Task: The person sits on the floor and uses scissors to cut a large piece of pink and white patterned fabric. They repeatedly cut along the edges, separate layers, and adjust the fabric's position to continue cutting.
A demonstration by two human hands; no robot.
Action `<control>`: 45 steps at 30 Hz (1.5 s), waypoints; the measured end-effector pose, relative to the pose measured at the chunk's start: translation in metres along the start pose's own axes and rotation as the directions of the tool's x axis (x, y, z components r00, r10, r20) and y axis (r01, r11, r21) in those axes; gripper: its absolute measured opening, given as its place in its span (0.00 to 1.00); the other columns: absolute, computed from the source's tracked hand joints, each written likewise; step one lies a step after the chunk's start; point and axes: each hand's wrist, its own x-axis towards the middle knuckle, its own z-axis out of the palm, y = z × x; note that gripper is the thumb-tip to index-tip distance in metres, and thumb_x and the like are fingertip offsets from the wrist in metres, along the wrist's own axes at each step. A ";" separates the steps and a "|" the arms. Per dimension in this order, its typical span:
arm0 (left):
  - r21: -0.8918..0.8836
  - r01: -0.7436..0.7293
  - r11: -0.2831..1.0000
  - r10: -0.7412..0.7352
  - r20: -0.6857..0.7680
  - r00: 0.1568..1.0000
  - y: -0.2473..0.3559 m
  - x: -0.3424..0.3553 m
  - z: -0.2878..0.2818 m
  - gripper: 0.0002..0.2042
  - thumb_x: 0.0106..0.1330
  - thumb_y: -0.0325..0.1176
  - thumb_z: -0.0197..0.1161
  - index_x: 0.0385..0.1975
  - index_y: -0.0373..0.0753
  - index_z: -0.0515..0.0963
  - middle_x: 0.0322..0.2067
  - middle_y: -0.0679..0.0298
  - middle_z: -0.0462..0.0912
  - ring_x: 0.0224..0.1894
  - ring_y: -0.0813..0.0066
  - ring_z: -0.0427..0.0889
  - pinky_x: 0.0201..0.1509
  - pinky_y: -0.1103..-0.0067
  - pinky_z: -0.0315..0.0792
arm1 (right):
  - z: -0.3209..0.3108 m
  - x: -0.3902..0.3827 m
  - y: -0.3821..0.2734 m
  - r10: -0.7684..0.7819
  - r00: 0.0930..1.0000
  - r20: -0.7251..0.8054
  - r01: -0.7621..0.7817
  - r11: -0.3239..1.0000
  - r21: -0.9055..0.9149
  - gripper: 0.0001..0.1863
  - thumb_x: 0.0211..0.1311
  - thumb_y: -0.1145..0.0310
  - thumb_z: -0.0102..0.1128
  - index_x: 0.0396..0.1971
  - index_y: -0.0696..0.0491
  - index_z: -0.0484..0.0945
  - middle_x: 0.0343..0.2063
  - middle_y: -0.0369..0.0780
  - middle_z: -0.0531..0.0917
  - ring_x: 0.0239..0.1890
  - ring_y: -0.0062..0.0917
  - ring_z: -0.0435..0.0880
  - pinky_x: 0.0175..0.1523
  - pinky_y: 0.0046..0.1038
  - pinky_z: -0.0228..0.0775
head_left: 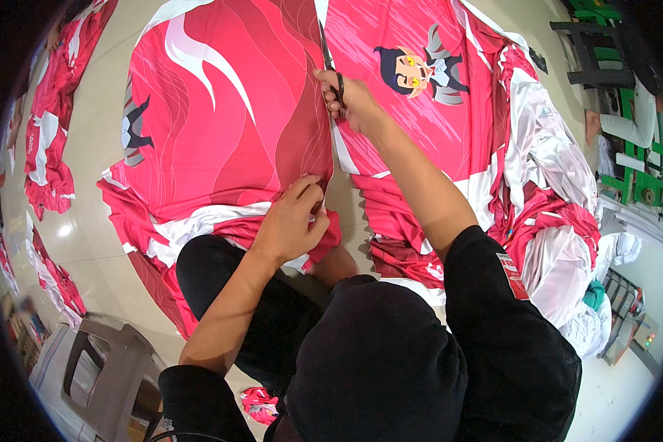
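Note:
A pair of scissors (339, 87) with dark handles is in my right hand (351, 102), its blades pointing away from me along a cut in the printed fabric. The left piece of pink-red fabric (221, 140) has darker waves and white streaks. On the right piece of fabric (376, 144) is a cartoon figure with dark hair and grey wings. My left hand (291, 225) has its fingers bent around the near edge of the left piece, beside the cut. What lies under its fingertips is partly hidden.
Bunched red and white fabric (541, 214) is heaped along the right. More red fabric strips (51, 125) lie on the tiled floor (99, 236) at the left. A grey-brown plastic chair (118, 361) stands near left. Green metal frames (641, 140) and a person's bare foot (592, 127) are at the far right.

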 end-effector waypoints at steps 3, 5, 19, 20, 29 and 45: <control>-0.020 0.013 1.000 -0.013 -0.001 1.000 0.000 -0.001 0.000 0.10 0.67 0.28 0.63 0.42 0.30 0.74 0.60 0.36 0.77 0.57 0.35 0.80 0.58 0.59 0.77 | 0.002 0.004 -0.003 -0.011 1.000 -0.001 0.011 0.999 -0.030 0.22 0.58 0.49 0.80 0.22 0.44 0.75 0.19 0.27 0.73 0.18 0.13 0.68 0.27 0.22 0.59; -0.027 0.012 1.000 -0.013 -0.005 1.000 0.000 -0.002 0.000 0.10 0.67 0.28 0.63 0.42 0.30 0.74 0.60 0.36 0.77 0.58 0.35 0.80 0.58 0.59 0.77 | 0.003 0.008 -0.003 -0.021 1.000 0.019 0.021 1.000 -0.009 0.22 0.58 0.49 0.80 0.22 0.44 0.75 0.19 0.27 0.73 0.18 0.13 0.68 0.27 0.22 0.59; -0.022 -0.007 1.000 0.006 -0.030 1.000 0.000 0.000 0.000 0.10 0.65 0.27 0.64 0.41 0.31 0.74 0.57 0.39 0.77 0.57 0.36 0.80 0.57 0.56 0.78 | 0.005 0.015 -0.007 -0.033 0.999 0.010 0.033 0.999 0.024 0.20 0.60 0.55 0.80 0.23 0.49 0.77 0.18 0.30 0.74 0.17 0.16 0.69 0.23 0.25 0.62; -0.022 -0.021 1.000 0.020 -0.037 0.999 0.000 0.000 0.002 0.10 0.65 0.27 0.64 0.41 0.31 0.74 0.57 0.39 0.77 0.57 0.36 0.80 0.57 0.56 0.78 | 0.004 0.017 -0.011 -0.038 0.999 0.007 0.038 0.999 0.034 0.20 0.59 0.54 0.80 0.22 0.48 0.77 0.18 0.30 0.74 0.17 0.16 0.69 0.23 0.24 0.62; -0.025 0.006 1.000 -0.006 -0.020 1.000 0.001 -0.001 -0.001 0.10 0.65 0.28 0.64 0.41 0.31 0.74 0.58 0.38 0.78 0.57 0.36 0.81 0.58 0.57 0.78 | 0.003 0.042 -0.023 -0.035 0.998 0.045 0.034 0.999 0.024 0.20 0.56 0.52 0.83 0.23 0.45 0.77 0.19 0.27 0.74 0.18 0.12 0.68 0.24 0.20 0.61; -0.026 0.038 0.999 -0.037 0.035 0.999 0.001 0.002 -0.004 0.10 0.66 0.26 0.66 0.42 0.31 0.74 0.60 0.36 0.77 0.61 0.34 0.79 0.61 0.59 0.76 | 0.008 0.064 -0.045 -0.036 0.999 0.021 0.036 0.999 0.006 0.23 0.53 0.49 0.84 0.25 0.45 0.76 0.19 0.27 0.72 0.17 0.13 0.66 0.25 0.20 0.61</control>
